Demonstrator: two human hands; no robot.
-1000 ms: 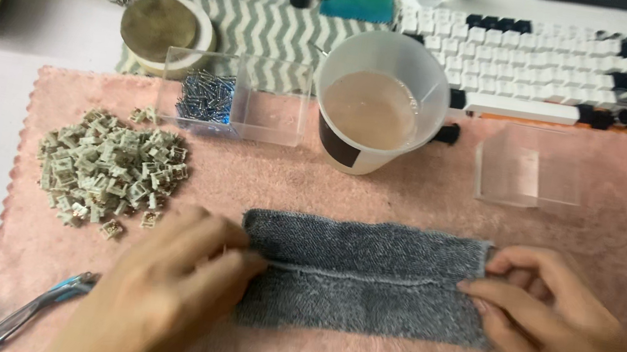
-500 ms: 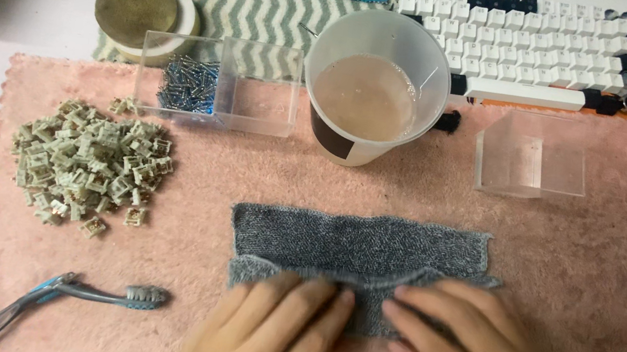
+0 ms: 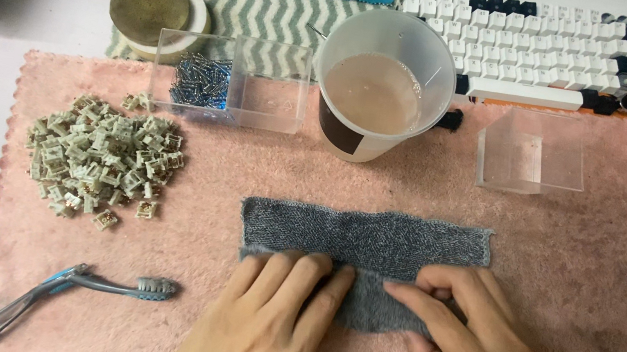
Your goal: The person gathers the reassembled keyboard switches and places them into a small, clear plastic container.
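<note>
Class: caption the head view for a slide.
Both hands, left and right, press a grey cloth on a pink towel.

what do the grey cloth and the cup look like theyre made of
Grey cloth: soft terry or microfibre by its fuzzy, looped nap; both hands, left hand and right hand, press on it. Cup: probably translucent plastic, matte, with cloudy liquid showing through.

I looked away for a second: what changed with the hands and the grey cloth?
Both hands, left hand and right hand, moved from the ends of the folded grey terry cloth to its near edge, pressing side by side. The heap of beige switches and the toothbrush stayed put.
</note>
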